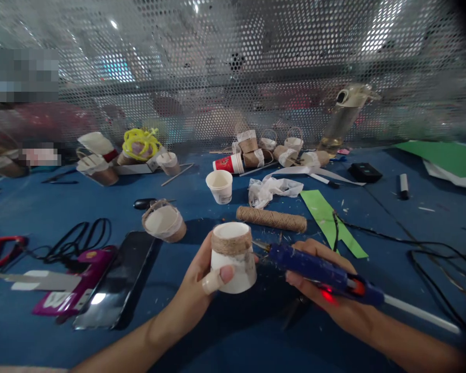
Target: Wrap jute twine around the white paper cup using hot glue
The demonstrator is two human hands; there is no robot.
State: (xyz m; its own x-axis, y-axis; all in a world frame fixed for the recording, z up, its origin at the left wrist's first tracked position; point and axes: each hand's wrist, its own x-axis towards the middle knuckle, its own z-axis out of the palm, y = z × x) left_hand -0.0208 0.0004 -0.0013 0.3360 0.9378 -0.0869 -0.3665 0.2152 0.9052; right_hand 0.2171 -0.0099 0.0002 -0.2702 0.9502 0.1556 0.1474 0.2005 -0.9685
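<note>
In my left hand [201,282] is a white paper cup [235,274], held upside down with its narrow end up. Brown twine [231,245] is wound round the cup's upper part. A bandage or tape wraps my left thumb, which presses on the cup's side. My right hand [326,274] grips a blue hot glue gun [310,264] with a white glue stick jutting from its back and a red light glowing underneath. The gun's nozzle points at the twine's right edge; whether it touches is unclear. Just behind the cup lies a roll of twine [271,218].
Left of my hands are a twine-trimmed cup [165,223], a phone [118,280] and a purple packet [77,285]. Behind stand a plain paper cup [220,186], crumpled white lace [273,191] and several small cup baskets [287,153]. Green paper [329,220] and a black cord [392,239] lie right.
</note>
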